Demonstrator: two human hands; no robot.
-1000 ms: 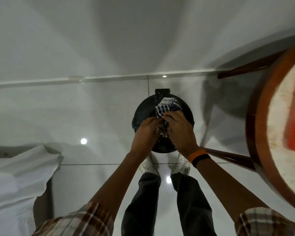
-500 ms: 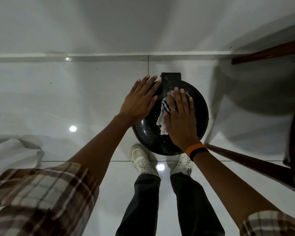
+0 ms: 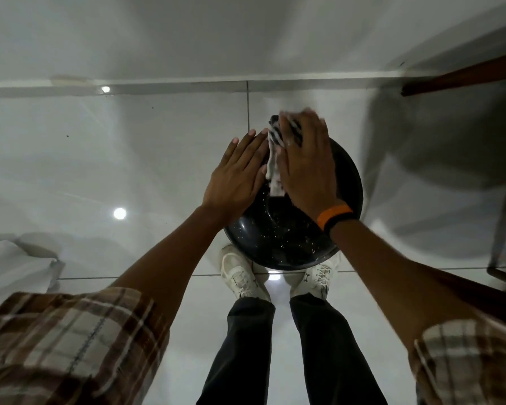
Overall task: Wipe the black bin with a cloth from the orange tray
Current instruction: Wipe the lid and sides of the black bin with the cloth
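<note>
Head view: looking straight down past both forearms to the floor.
Black bin (image 3: 292, 229): round and dark, standing on the pale tiled floor (image 3: 143, 159) just ahead of the person's white shoes (image 3: 243, 273); its top is speckled with light flecks.
Cloth (image 3: 275, 159): striped black and white, lying on the far part of the bin's top, partly covered by the right hand, with a pale end trailing toward the middle.
Right hand (image 3: 307, 168): flat, palm down, fingers stretched out and close together, pressing the cloth onto the bin; blurred at the fingertips. An orange and black band (image 3: 335, 217) sits on the wrist.
Left hand (image 3: 237, 173): open and flat, fingers extended, resting on the bin's left edge just beside the cloth and holding nothing.
Hands together: side by side, nearly touching, with the cloth between them.
Sleeves (image 3: 70, 334): brown plaid, rolled above the forearms.
Right edge: dark wooden legs of a bench (image 3: 462, 77), well apart from the bin.
Left edge: a white bundle (image 3: 15, 267) on the floor.
</note>
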